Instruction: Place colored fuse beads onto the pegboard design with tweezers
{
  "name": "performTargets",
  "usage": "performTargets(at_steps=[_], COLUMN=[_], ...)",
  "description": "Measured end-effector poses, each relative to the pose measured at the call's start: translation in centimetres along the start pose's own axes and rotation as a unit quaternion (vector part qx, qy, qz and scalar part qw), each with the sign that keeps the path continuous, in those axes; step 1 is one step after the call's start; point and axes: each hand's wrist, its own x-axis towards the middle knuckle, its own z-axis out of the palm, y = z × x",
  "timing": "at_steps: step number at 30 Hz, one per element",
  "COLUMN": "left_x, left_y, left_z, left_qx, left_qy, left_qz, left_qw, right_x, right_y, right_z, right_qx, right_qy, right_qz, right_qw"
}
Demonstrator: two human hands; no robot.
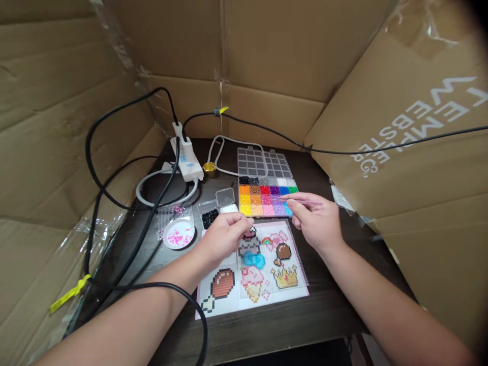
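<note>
A pattern sheet (267,274) with pixel pictures lies on the dark table under a clear pegboard. My left hand (224,236) rests on its upper left part, fingers curled, thumb and fingertips pinched close together; what they hold I cannot make out. My right hand (316,221) hovers at the sheet's upper right corner, closed on thin pink tweezers (301,201) that point left over the bead box (267,195), a tray of many coloured beads with its clear lid open behind it.
A white dish of pink beads (178,235) sits left on a small pegboard. Small clear boxes (217,206) hold black and white beads. A white power strip (186,155) and black cables (125,203) cross the table's left. Cardboard walls surround everything.
</note>
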Motion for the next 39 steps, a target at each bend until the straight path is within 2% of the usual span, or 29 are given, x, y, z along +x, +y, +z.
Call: performTargets(at_steps=[3, 7, 14, 21, 39], left_x=[0.0, 0.0, -0.1, -0.1, 0.7], left_y=[0.0, 0.0, 0.0, 0.1, -0.8], left_z=[0.0, 0.0, 0.0, 0.1, -0.2], left_qx=[-0.001, 0.002, 0.004, 0.005, 0.028], left_qy=[-0.006, -0.012, -0.011, -0.011, -0.011], left_qz=[0.0, 0.001, -0.001, -0.005, 0.013], left_qw=[1.0, 1.0, 1.0, 1.0, 0.999], right_x=[1.6, 1.5, 1.3, 1.3, 1.5], right_y=[0.9, 2.1, 2.8, 2.4, 2.6], right_z=[2.3, 3.7, 3.2, 2.9, 3.2], right_qx=[0.017, 0.009, -0.006, -0.014, -0.007], right_qy=[0.031, 0.022, 0.027, 0.017, 0.02], right_qz=[0.009, 0.028, 0.039, 0.061, 0.055], right_qw=[0.999, 0.999, 0.999, 0.998, 0.998])
